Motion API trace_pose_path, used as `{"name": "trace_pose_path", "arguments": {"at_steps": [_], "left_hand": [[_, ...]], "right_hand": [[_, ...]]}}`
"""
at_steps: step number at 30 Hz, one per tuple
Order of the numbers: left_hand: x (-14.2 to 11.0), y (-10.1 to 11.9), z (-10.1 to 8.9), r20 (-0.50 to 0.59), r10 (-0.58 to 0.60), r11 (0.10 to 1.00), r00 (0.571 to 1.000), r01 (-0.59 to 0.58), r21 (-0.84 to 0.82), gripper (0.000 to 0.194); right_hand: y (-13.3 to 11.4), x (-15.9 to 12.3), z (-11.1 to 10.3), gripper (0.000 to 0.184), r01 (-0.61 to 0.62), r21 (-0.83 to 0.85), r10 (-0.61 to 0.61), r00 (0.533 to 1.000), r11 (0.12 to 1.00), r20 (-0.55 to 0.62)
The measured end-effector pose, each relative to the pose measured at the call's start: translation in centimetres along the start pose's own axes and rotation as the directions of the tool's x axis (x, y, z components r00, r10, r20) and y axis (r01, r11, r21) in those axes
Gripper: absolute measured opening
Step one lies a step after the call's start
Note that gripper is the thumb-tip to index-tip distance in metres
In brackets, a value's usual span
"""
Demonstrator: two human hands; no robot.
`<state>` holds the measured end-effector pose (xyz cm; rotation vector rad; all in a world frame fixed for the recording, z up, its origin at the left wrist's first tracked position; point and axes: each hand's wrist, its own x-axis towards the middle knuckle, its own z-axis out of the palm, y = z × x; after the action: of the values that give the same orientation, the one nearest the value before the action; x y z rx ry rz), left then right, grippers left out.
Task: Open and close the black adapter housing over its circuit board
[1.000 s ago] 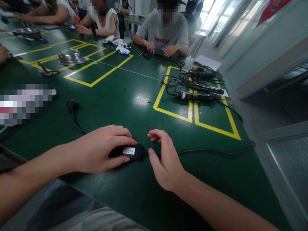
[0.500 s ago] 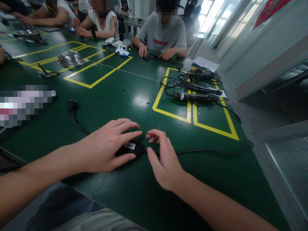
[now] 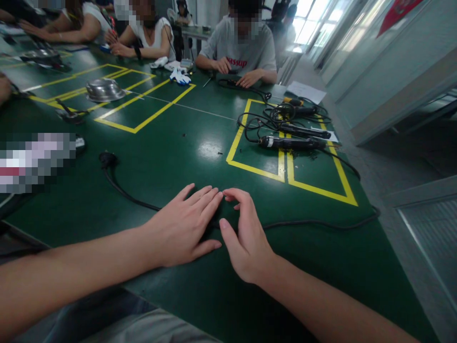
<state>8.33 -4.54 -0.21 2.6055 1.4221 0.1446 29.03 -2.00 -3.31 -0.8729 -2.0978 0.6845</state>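
My left hand (image 3: pixel 183 229) lies spread, palm down, over the middle of a black power cord (image 3: pixel 317 223). Beneath it the small black box with a white label on that cord is now hidden. My right hand (image 3: pixel 247 238) rests on its side across the cord, fingers loosely curved and thumb apart, with no object visible between them. Its fingertips meet or nearly meet those of my left hand. To the left, the cord ends in a black plug (image 3: pixel 107 158) on the green table (image 3: pixel 185 157).
Black corded tools (image 3: pixel 293 143) and tangled cables lie in yellow-taped rectangles at right. A metal bowl (image 3: pixel 105 89), white-and-blue gloves (image 3: pixel 180 76) and a blurred-out object (image 3: pixel 39 159) are farther left. Across the table, a person in a grey shirt (image 3: pixel 239 52) handles a dark item.
My left hand has slid right toward my right hand, covering the labelled box. My right hand has barely moved. The person opposite has lifted one hand with a dark item.
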Motion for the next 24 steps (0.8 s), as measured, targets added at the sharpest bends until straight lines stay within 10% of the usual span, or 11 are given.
{"name": "trace_pose_path", "arguments": {"at_steps": [12,24], "left_hand": [[0.4,0.8,1.4,-0.021,0.006,0.999,1.0,-0.005,0.051,0.08],[0.2,0.3,3.2,-0.092,0.063,0.993,0.994,-0.053,0.107,0.081]], "right_hand": [[0.1,-0.7,1.0,0.083,0.367,-0.148,-0.345,0.925,0.918,0.159],[0.7,-0.5,1.5,0.112,0.376,-0.192,-0.273,0.869,0.906,0.413]]}}
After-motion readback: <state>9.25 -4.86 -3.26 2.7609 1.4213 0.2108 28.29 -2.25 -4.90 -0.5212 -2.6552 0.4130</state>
